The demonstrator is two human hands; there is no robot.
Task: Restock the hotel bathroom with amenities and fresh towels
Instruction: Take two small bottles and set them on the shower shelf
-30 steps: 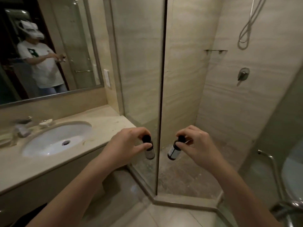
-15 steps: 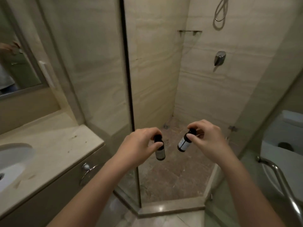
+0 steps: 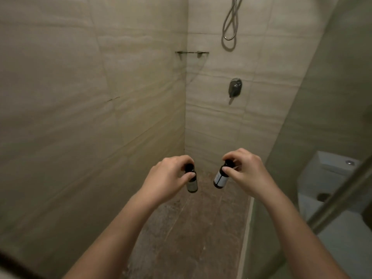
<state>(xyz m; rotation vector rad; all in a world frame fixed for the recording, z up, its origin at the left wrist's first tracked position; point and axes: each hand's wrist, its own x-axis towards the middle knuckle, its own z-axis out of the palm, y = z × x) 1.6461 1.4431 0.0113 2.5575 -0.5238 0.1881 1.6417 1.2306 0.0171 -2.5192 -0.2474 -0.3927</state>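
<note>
Inside shower [image 3: 120, 97], grey bottle [image 3: 192, 186] pinched beneath left fingers [image 3: 190, 175], labelled bottle [image 3: 220, 179] beneath right fingers [image 3: 226, 169]

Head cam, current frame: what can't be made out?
Head view:
- right bottle: label text too small and blurred.
- left bottle: cap mostly hidden by left hand.
- shower hose: cut off by top edge.
- toilet: partly behind metal bar, cut off by right edge.

Two small bottles are held in the air, near each other but apart. The left bottle [image 3: 191, 183], black-capped with a greyish body, hangs almost upright, pinched at the cap by the left grip [image 3: 169, 176]. The right bottle [image 3: 220, 179] (dark, white label) tilts base-inward, pinched at its top by the right grip [image 3: 243, 174].
</note>
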